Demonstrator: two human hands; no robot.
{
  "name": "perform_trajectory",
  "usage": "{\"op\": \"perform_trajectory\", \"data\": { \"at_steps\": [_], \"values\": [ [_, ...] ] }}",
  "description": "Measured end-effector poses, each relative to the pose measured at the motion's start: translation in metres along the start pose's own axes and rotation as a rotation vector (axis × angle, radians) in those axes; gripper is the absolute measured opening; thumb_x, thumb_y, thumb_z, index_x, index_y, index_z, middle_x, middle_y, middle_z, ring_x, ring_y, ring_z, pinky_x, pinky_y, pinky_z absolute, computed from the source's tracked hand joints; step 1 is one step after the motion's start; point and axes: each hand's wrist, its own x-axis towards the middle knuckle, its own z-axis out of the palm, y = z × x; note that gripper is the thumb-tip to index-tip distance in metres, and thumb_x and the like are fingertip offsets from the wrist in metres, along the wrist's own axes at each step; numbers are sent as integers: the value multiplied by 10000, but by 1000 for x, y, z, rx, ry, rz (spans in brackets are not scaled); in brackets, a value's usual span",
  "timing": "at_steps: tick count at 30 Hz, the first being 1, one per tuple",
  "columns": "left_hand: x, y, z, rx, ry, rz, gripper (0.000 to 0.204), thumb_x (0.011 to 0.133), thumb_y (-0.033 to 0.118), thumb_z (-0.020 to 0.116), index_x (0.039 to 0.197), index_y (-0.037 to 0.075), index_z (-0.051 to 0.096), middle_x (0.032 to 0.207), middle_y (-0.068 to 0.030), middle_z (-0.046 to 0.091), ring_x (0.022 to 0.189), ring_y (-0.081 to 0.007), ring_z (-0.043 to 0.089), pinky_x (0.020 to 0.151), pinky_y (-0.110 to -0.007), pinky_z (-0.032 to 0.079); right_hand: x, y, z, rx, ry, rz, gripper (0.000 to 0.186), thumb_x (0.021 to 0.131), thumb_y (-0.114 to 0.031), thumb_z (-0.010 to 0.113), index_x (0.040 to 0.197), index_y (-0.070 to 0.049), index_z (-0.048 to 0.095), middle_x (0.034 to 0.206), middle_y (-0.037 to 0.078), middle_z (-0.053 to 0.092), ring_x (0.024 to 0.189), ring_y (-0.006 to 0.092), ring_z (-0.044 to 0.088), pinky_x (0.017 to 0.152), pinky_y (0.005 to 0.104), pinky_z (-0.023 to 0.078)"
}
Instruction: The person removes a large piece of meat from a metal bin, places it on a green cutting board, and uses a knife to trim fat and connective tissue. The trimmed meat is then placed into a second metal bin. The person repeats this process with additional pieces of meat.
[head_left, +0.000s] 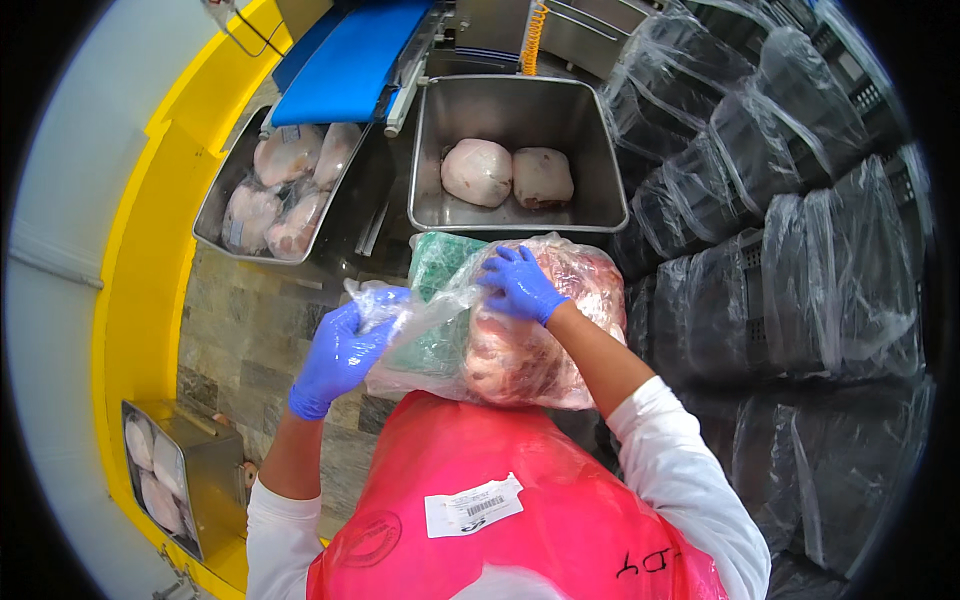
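A clear plastic bag is stretched between my two blue-gloved hands. My left hand is closed around a gathered end of the film, off to the left. On the near middle, my right hand has its fingers bent onto the same film, over the meat. Large pink pieces of meat lie under the film, directly in front of my apron. A green crate shows through the plastic to the left of the meat. The fingertips of my right hand are partly hidden by the film.
Ahead stands a steel tub holding two wrapped pieces of meat. Another steel tub with several wrapped pieces is at the left, beside a blue conveyor belt. A smaller tub sits lower left. Black crates lined with clear plastic fill the right.
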Motion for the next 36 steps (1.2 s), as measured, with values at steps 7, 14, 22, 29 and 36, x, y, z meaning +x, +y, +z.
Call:
{"op": "perform_trajectory", "data": {
  "at_steps": [7,14,22,29,36],
  "values": [
    [87,-46,65,324,6,306,754,896,241,813,1529,-14,492,1408,-197,642,1302,-272,623,1095,-389,485,44,-13,-72,679,478,231,176,941,-177,701,1004,-15,729,947,186,753,865,358,732,790,423,575],
    [173,-135,133,844,-6,239,467,943,260,718,1293,-3,555,1074,-279,724,949,-491,700,850,-558,568,-15,-25,-57,496,418,145,321,949,-184,703,1245,-61,714,1200,195,715,1103,352,690,981,433,538],
    [77,-152,117,841,99,277,196,1043,159,472,1151,46,590,1002,-270,696,828,-463,703,695,-582,552,-92,-82,0,442,279,120,788,895,-235,759,1595,-128,414,1551,291,454,1262,494,580,1076,519,494],
    [47,-163,-1,1117,269,228,171,1015,152,516,1146,114,620,1021,-215,615,743,-414,691,638,-535,555,-69,-112,1,385,10,23,910,861,-261,795,1637,-134,338,1638,259,362,1283,485,576,1073,533,499],
    [53,-143,13,1074,262,272,129,987,149,561,1077,84,628,937,-203,619,752,-431,696,650,-533,557,-41,-150,-45,471,25,0,938,827,-262,824,1628,-133,352,1623,271,376,1220,464,618,1033,527,517]
  ]
}}
